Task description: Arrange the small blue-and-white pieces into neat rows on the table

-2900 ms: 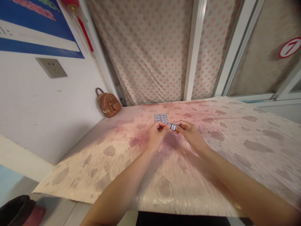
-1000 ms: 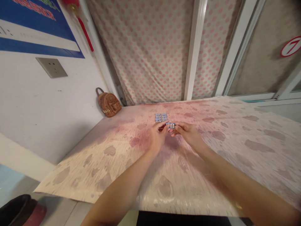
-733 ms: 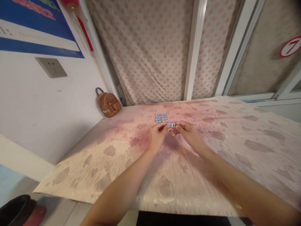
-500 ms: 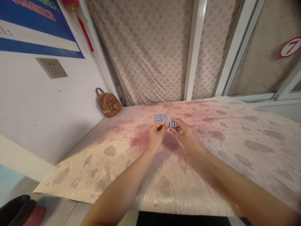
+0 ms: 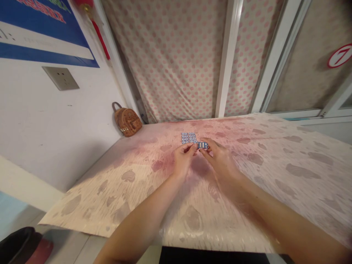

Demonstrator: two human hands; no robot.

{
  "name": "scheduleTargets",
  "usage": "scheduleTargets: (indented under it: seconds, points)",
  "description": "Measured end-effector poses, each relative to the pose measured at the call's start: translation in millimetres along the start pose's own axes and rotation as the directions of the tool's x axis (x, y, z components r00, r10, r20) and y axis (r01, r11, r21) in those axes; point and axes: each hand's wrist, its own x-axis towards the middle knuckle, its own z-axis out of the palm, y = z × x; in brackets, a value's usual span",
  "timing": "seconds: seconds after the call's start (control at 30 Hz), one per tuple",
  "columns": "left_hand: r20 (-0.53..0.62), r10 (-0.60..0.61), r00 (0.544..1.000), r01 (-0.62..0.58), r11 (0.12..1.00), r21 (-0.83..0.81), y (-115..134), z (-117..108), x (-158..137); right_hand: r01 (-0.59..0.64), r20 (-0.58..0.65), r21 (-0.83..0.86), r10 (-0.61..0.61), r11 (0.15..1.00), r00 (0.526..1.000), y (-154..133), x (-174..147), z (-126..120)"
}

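Note:
My left hand and my right hand meet just above the table, fingertips pinched on a small blue panel with pale rectangular patches. The left thumb and fingers close on its left end, and the right fingers close around its right end. Just beyond them lies a grid of small blue-and-white pieces, set out in rows. Its near right corner is partly covered by the panel and my left fingers. What exactly the panel is I cannot make out.
A patterned cloth covers the table. At its far left corner a small brown backpack leans against the wall. A spotted curtain and white frames stand behind the table. On the floor at lower left is a dark-and-red container.
The blue panel has shifted and turned very slightly between my fingers. Both hands keep their grip in nearly the same place.

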Motion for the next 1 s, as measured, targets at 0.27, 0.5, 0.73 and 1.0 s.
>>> scheduleTargets:
  seconds: [0.27, 0.5, 0.73, 1.0]
  points:
    - [0.021, -0.015, 1.000, 0.016, 0.999, -0.051, -1.3, -0.5, 1.5, 0.015, 0.023, 0.021, -0.016, 1.000, 1.000, -4.6, -0.3, -5.3]
    - [0.022, -0.011, 1.000, 0.011, 1.000, -0.018, 2.9, -1.5, 0.6, 0.026, 0.007, 0.039, -0.026, 0.999, 1.000, -4.0, 1.7, -7.7]
    - [0.027, -0.001, 1.000, 0.001, 1.000, -0.013, -0.1, -1.3, 2.4, 0.089, 0.038, 0.000, -0.089, 0.996, 0.995, -3.0, 3.4, -9.8]
    - [0.043, 0.003, 0.999, -0.002, 1.000, -0.021, 0.9, -3.3, 3.1, 0.058, 0.016, 0.060, -0.059, 0.997, 0.998, -5.1, 2.9, -9.8]
